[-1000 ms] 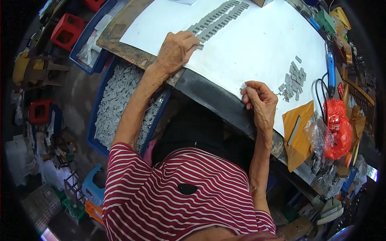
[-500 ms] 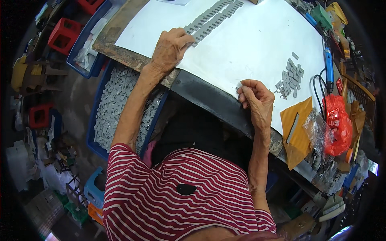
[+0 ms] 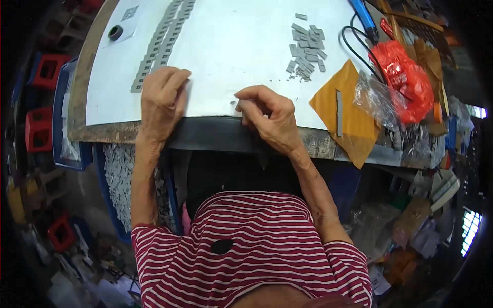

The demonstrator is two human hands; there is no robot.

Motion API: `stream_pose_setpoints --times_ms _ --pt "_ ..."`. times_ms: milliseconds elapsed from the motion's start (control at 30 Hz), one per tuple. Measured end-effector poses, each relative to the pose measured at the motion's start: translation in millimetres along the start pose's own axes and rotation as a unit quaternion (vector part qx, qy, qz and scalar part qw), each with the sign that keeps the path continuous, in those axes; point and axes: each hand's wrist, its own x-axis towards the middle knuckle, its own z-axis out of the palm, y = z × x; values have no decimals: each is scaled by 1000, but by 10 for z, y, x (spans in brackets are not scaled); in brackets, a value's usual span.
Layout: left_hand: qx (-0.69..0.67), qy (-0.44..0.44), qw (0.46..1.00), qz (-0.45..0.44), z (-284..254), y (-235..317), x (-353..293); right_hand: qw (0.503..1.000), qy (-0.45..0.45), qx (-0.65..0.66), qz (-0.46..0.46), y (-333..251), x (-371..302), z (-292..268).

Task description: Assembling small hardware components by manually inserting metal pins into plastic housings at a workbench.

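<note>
Two long rows of small flat grey pieces [image 3: 165, 43] lie side by side on the white sheet, each piece with a dark square mark. At the near end of these rows is my left hand [image 3: 160, 105], its fingers bent together and slightly blurred; what they hold, if anything, is hidden. My right hand [image 3: 272, 119] is over the sheet's near edge, thumb and forefinger closed in a pinch. Something small and pale shows at its fingertips, too small to name. A tiny dark bit lies beside them. Farther right, a loose heap of grey pieces [image 3: 307, 46] rests on the sheet.
A yellow-brown envelope [image 3: 354, 110] with a grey strip on it lies at the table's right edge. Beyond are a red plastic bag [image 3: 405, 77] and a blue corded tool [image 3: 365, 20]. A black ring [image 3: 115, 33] sits far left. Below stands a blue crate [image 3: 110, 190] of grey pieces.
The view has turned, so the table appears squarer and shifted. My left hand has drawn back slightly from the end of the rows, and my hands are closer together.
</note>
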Motion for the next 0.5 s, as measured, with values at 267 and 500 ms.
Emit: stream_pose_setpoints --times_ms 267,500 --pt "-198 -144 969 22 653 492 402 998 8 -41 40 -180 -446 -276" --pt "-238 -113 963 -53 1134 757 720 995 -16 -92 -18 -51 -821 -339"
